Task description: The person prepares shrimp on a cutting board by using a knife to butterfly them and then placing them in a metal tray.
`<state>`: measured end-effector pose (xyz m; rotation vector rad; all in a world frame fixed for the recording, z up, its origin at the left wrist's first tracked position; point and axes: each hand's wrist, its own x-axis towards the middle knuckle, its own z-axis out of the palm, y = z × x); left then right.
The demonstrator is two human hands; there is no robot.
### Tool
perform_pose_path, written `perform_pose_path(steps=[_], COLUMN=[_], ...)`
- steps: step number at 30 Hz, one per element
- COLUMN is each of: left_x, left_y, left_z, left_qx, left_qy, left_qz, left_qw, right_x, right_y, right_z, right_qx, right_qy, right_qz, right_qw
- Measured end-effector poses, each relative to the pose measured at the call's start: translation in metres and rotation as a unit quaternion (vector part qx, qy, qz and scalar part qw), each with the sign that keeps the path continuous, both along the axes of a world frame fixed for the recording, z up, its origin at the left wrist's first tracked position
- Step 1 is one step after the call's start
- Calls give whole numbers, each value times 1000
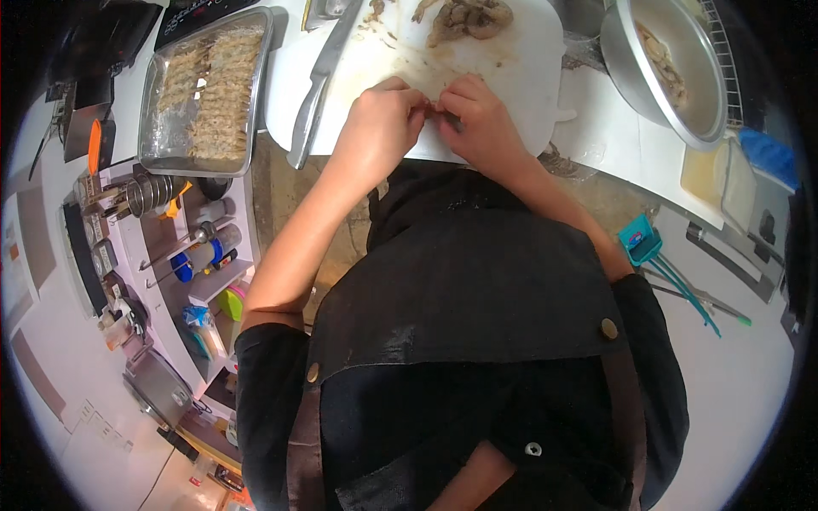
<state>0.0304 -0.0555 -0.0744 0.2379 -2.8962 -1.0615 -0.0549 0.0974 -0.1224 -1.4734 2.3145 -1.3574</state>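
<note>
My left hand (390,128) and my right hand (479,121) meet over the near part of a white cutting board (377,83). Pinched between the fingertips of both is a small pinkish-brown piece, probably a shrimp (434,107), mostly hidden by the fingers. Beyond them on the board lies a pile of peeled-looking shrimp (473,22), with brown scraps (377,16) to its left. A large kitchen knife (313,108) rests along the board's left side, its handle towards me.
To the left, a metal tray (146,121) holds rows of shrimp (220,115) on plastic film. On the right stands a tilted metal bowl (629,83) with more shrimp inside. Plastic containers (706,169) sit near the counter's right end. Shelves (220,281) stand below left; a teal dustpan (641,241) is lower right.
</note>
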Motion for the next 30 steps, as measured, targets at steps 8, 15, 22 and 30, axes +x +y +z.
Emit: perform_pose_path(steps=[8, 15, 22, 30], left_x=[0, -8, 0, 1], left_y=[-5, -24, -29, -17], left_z=[-8, -7, -10, -7], left_qx=[-16, -28, 72, -4], left_qy=[20, 42, 32, 15], left_qz=[-25, -98, 4, 23], left_qw=[999, 994, 997, 1000], right_x=[-6, -18, -10, 3], right_y=[-3, -6, -18, -30], right_z=[-3, 1, 5, -4], right_qx=[3, -3, -4, 14], right_qy=[46, 71, 28, 27], right_qz=[42, 96, 18, 1], right_qw=[998, 993, 999, 1000])
